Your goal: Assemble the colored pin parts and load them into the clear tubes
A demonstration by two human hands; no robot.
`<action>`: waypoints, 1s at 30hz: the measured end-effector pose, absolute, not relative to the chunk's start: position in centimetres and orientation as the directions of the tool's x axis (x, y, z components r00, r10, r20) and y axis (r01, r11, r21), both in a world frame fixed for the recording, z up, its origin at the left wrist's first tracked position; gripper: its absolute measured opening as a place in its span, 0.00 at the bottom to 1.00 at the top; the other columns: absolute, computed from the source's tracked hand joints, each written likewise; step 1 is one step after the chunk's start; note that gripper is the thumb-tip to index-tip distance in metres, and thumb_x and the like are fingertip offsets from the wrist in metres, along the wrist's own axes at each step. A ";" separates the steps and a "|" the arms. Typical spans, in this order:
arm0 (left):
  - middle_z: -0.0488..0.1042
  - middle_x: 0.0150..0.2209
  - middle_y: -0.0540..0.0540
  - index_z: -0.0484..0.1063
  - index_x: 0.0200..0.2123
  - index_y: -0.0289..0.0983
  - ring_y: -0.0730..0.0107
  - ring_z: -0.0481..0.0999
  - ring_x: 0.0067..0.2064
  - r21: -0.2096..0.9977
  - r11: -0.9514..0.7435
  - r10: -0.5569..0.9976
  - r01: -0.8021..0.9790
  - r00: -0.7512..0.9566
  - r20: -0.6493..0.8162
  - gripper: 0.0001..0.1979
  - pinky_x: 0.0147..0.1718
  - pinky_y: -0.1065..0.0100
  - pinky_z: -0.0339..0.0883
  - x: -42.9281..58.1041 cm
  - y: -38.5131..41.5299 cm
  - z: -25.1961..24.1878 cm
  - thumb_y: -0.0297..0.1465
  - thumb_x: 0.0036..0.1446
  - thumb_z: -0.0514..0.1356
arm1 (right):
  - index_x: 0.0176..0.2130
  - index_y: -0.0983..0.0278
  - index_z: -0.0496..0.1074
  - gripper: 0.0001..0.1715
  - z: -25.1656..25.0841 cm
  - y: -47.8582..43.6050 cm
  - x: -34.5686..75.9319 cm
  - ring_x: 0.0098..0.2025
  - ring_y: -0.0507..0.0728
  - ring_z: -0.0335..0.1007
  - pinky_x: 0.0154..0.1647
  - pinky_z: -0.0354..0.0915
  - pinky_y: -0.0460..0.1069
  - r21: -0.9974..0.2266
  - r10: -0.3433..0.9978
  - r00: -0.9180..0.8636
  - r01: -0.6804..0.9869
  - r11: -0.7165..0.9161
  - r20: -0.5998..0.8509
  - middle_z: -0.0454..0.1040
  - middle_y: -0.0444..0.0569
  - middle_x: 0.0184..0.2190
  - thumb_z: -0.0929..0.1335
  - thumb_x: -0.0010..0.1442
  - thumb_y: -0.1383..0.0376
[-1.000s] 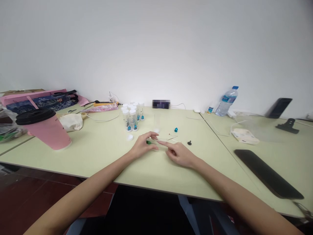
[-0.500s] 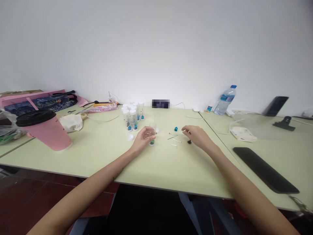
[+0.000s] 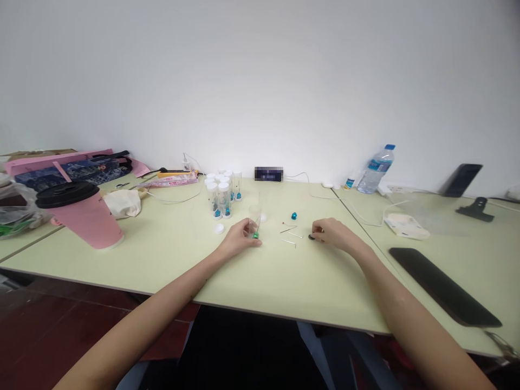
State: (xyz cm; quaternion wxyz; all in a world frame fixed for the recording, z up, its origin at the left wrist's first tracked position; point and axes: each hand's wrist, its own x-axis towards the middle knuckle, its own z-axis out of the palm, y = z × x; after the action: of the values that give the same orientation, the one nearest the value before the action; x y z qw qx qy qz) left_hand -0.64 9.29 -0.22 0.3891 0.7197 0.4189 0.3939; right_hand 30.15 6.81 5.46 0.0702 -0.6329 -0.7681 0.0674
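Observation:
My left hand [image 3: 238, 240] is closed round a small clear vial [image 3: 255, 223] that stands upright on the pale green table [image 3: 170, 254], with a green piece [image 3: 255, 235] at its bottom. My right hand [image 3: 333, 235] rests on the table further right, its fingers pinched on a small black piece [image 3: 311, 236]. Between the hands lie thin metal pins [image 3: 290, 235]. A blue bead [image 3: 293, 215] sits just behind them. A white cap [image 3: 219, 229] lies left of my left hand.
Several white-capped vials [image 3: 221, 192] stand behind my left hand. A pink cup with a black lid [image 3: 83, 214] lies at the left beside a cloth bag [image 3: 121, 202]. At the right are a water bottle [image 3: 376, 169], a white pouch [image 3: 403, 225] and a long black pad [image 3: 442, 286].
My left hand stood the vial upright from lying flat. My right hand left the vial, swung right towards the blue bead, then came down onto the black piece.

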 end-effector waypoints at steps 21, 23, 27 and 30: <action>0.70 0.41 0.43 0.64 0.47 0.37 0.65 0.70 0.46 0.760 -0.638 0.759 0.123 -0.064 0.648 0.22 0.45 0.62 0.64 -1.6 8.5 2.0 0.45 0.65 0.41 | 0.28 0.61 0.65 0.19 4.9 6.3 28.1 0.31 0.56 0.67 0.26 0.50 0.48 -0.060 0.960 -0.153 0.983 0.172 0.233 0.73 0.48 0.30 0.57 0.66 0.57; 0.70 0.39 0.45 0.65 0.43 0.38 0.66 0.70 0.43 0.748 -0.606 0.739 0.270 -0.156 0.656 0.17 0.43 0.64 0.64 -2.5 8.6 2.8 0.42 0.65 0.44 | 0.31 0.61 0.67 0.18 5.0 6.3 28.0 0.32 0.56 0.67 0.26 0.51 0.48 -0.073 0.951 -0.164 0.979 0.189 0.261 0.73 0.47 0.32 0.56 0.66 0.58; 0.72 0.39 0.45 0.67 0.36 0.38 0.61 0.69 0.43 0.603 -0.450 0.757 0.658 -0.077 0.649 0.08 0.42 0.62 0.64 -4.9 8.9 3.4 0.35 0.61 0.52 | 0.34 0.60 0.68 0.16 4.8 6.1 27.7 0.33 0.55 0.68 0.27 0.53 0.48 -0.090 0.940 -0.195 0.970 0.228 0.281 0.73 0.46 0.34 0.55 0.66 0.62; 0.72 0.42 0.41 0.68 0.39 0.37 0.54 0.66 0.48 0.374 -0.288 0.823 0.881 0.028 0.567 0.08 0.46 0.58 0.62 -6.0 8.7 2.7 0.33 0.59 0.53 | 0.35 0.60 0.68 0.16 4.4 6.2 27.6 0.34 0.55 0.68 0.29 0.56 0.48 -0.101 0.931 -0.232 0.958 0.269 0.282 0.73 0.47 0.36 0.55 0.66 0.65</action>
State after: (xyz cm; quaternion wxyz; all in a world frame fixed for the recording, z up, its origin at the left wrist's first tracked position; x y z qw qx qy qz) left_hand -6.01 8.65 2.66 -0.0401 0.7159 0.5953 0.3626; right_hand 27.56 6.16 4.42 0.1442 -0.6026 -0.7835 -0.0466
